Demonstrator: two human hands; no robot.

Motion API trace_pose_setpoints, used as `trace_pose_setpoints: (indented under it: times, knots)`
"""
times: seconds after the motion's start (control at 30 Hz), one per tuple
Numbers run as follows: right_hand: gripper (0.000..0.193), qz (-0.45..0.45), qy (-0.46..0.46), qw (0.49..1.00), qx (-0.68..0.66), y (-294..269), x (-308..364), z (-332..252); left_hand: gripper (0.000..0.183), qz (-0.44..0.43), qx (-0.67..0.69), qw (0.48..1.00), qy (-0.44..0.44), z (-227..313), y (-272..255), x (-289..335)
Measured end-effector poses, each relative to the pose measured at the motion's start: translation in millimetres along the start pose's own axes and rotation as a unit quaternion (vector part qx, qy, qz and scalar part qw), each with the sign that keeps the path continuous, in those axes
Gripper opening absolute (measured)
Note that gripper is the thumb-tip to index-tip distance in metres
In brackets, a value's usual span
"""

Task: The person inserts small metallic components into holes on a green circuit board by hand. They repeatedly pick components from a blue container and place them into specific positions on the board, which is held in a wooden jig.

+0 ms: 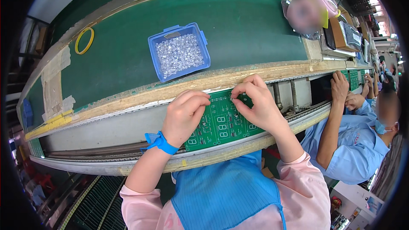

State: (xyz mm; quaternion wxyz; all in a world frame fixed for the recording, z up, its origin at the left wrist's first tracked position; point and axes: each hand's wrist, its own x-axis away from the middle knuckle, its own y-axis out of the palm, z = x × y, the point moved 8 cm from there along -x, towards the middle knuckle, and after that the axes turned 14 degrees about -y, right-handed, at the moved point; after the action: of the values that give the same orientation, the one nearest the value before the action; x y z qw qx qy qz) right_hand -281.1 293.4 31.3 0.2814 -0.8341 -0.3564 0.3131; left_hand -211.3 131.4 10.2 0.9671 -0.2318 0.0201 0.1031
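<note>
A green printed circuit board (222, 123) lies in front of me on the rail of the line, with white outlines of digit displays and small parts on it. My left hand (184, 115) is over the board's left side, thumb and fingers pinched together at its far edge. Above the right part of the board, my right hand (258, 104) has thumb and forefinger brought together in a pinch. Whatever either pinch holds is too small or hidden to make out. Beyond the hands, a blue plastic bin (203, 44) stands on the green bench, holding many small clear parts (179, 55).
A yellow tape ring (84, 41) lies at the far left. A pink round object in clear wrap (304, 13) stands at the back right, near cardboard boxes (341, 34). On my right a co-worker in a blue shirt (351, 140) works at the same rail (306, 121).
</note>
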Motion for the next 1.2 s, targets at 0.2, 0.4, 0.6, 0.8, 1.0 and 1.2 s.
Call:
trace_pose_setpoints:
  times: [0.2,0.4,0.6,0.8,1.0,1.2]
  knots:
    - [0.025,0.003,0.001,1.000,0.010,4.4,-2.7,2.2,0.013,-0.001,-0.012,1.000,0.025,5.3,0.5,-1.6]
    - [0.024,0.003,0.004,1.000,0.009,7.2,-3.7,3.7,0.014,-0.010,-0.004,1.000,0.022,4.9,2.8,-1.0]
    - [0.023,0.004,0.017,1.000,-0.003,7.4,-2.7,6.6,0.014,-0.013,-0.005,1.000,0.024,3.9,3.4,-0.9]
    - [0.022,0.027,0.052,0.997,-0.044,9.0,2.6,16.9,0.014,-0.021,0.001,0.999,0.024,2.4,4.3,0.0]
    - [0.021,0.034,0.074,0.994,-0.079,8.0,4.0,21.8,0.013,-0.011,0.012,1.000,0.008,1.8,2.8,-1.4]
    - [0.020,0.034,0.066,0.995,-0.065,6.7,3.0,21.2,0.011,-0.042,0.164,0.978,-0.122,-17.9,5.6,-0.8]
